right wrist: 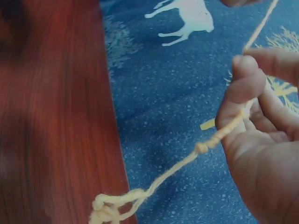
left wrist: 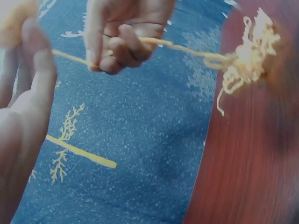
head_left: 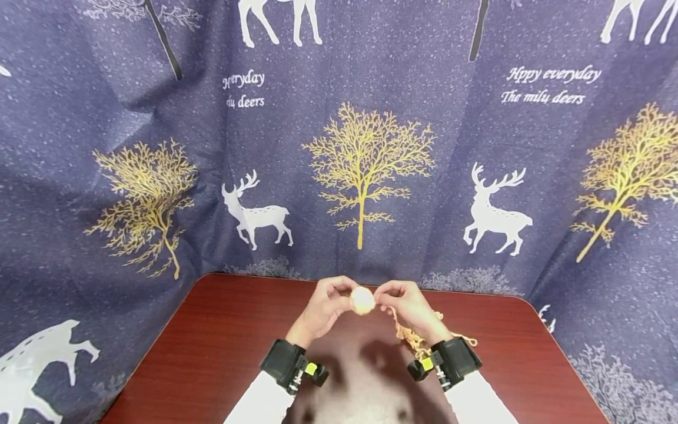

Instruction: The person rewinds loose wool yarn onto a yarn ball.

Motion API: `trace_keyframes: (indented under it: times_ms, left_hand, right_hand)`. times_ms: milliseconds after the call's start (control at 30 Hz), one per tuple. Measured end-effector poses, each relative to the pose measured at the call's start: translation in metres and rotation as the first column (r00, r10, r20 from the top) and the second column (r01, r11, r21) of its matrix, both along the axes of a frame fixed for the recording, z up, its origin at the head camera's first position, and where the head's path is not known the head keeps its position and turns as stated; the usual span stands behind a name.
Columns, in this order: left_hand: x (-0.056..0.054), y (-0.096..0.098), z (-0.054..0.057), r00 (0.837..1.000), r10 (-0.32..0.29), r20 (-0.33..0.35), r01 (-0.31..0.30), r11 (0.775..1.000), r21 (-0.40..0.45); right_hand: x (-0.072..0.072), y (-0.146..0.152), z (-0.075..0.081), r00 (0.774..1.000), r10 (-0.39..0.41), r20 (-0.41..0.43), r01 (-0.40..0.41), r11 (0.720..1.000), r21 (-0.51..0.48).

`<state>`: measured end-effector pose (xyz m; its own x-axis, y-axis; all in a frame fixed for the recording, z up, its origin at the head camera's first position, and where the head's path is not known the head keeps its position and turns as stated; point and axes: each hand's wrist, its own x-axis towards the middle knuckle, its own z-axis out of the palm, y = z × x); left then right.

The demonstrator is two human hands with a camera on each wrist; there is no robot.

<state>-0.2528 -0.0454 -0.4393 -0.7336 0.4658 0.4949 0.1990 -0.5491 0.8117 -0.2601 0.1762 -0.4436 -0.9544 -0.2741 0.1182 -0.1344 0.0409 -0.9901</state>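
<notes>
A small pale-yellow ball of yarn (head_left: 362,300) is held between the thumb and fingers of my left hand (head_left: 324,306), above the table's far part. In the left wrist view the ball (left wrist: 13,21) shows only partly at the top left corner. My right hand (head_left: 406,303) pinches the yarn strand (right wrist: 261,28) between thumb and forefinger, a short way right of the ball. From the ball the strand runs taut to those fingertips, then through the palm and down to a loose, tangled heap of yarn (left wrist: 252,53) by the right wrist.
The reddish-brown wooden table (head_left: 222,347) has its far edge just beyond the hands. A dark blue curtain (head_left: 365,82) printed with deer and trees hangs behind and beside it. Black straps with small cameras (head_left: 288,365) sit on both wrists.
</notes>
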Motion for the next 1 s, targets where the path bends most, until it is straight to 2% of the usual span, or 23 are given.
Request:
trace_keyframes:
  times_ms: [67,100,167,200,267,333,367,467,533,633,700,867,933,1000]
  left_hand:
    - [0.000,0.000,0.001,0.994,0.094,0.052,-0.097,0.993,0.062]
    - [-0.001,0.001,0.002,0.985,0.157,0.079,-0.163,0.984,0.079]
    - [-0.003,0.002,0.002,0.949,0.299,0.101,-0.307,0.948,0.080]
    - [-0.005,0.003,0.002,0.925,0.365,0.106,-0.373,0.925,0.071]
    - [-0.007,0.004,0.000,0.863,0.496,0.092,-0.500,0.866,0.022]
    - [-0.010,0.005,-0.003,0.796,0.604,0.036,-0.603,0.797,-0.043]
    - [-0.007,0.005,0.000,0.765,0.644,0.001,-0.641,0.762,-0.090]
    - [-0.008,0.005,-0.006,0.688,0.711,-0.148,-0.724,0.657,-0.212]
    - [-0.008,0.004,-0.011,0.653,0.709,-0.267,-0.756,0.591,-0.281]
    - [-0.010,0.002,-0.020,0.642,0.646,-0.413,-0.767,0.537,-0.352]
    - [-0.009,0.002,-0.021,0.652,0.587,-0.481,-0.758,0.515,-0.400]
    - [-0.005,0.001,-0.020,0.712,0.430,-0.555,-0.702,0.466,-0.539]
    - [-0.004,0.000,-0.019,0.752,0.363,-0.550,-0.658,0.459,-0.597]
    - [-0.003,-0.001,-0.019,0.796,0.292,-0.530,-0.602,0.472,-0.644]
  right_hand:
    - [0.004,-0.002,0.000,0.997,0.056,-0.045,-0.052,0.995,0.084]
    - [0.006,-0.002,0.000,0.994,0.086,-0.067,-0.077,0.989,0.124]
    - [0.010,-0.004,0.002,0.986,0.135,-0.098,-0.114,0.973,0.201]
    - [0.012,-0.005,0.003,0.982,0.155,-0.106,-0.128,0.965,0.228]
    - [0.016,-0.006,0.006,0.976,0.187,-0.114,-0.151,0.952,0.266]
    - [0.019,-0.007,0.010,0.970,0.208,-0.126,-0.166,0.944,0.284]
    - [0.020,-0.007,0.012,0.968,0.214,-0.133,-0.169,0.943,0.287]
    - [0.022,-0.008,0.019,0.965,0.208,-0.160,-0.157,0.946,0.284]
    - [0.021,-0.008,0.023,0.965,0.194,-0.176,-0.143,0.953,0.269]
    - [0.019,-0.005,0.027,0.969,0.170,-0.181,-0.130,0.968,0.213]
    - [0.018,-0.003,0.028,0.972,0.157,-0.173,-0.129,0.978,0.162]
    - [0.015,0.000,0.030,0.983,0.134,-0.129,-0.129,0.990,0.048]
    - [0.013,0.001,0.030,0.986,0.126,-0.110,-0.127,0.992,-0.001]
    - [0.012,0.002,0.030,0.988,0.122,-0.096,-0.129,0.990,-0.065]
